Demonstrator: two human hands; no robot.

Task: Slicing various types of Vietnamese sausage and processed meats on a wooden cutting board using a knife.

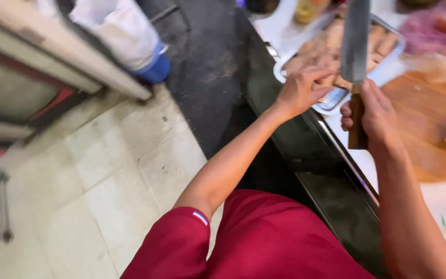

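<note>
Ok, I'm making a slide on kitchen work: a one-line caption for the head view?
Right hand grips a cleaver upright while the left hand rests at a metal tray of meat.

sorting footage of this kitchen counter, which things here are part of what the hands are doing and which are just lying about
In use:
- cleaver, wooden handle gripped in the right hand, blade pointing up
- metal tray of pale meat pieces, left hand at its rim

Lying about:
- round wooden chopping board
- blue bucket with white bag on the floor
- pink bag, blurred
</note>
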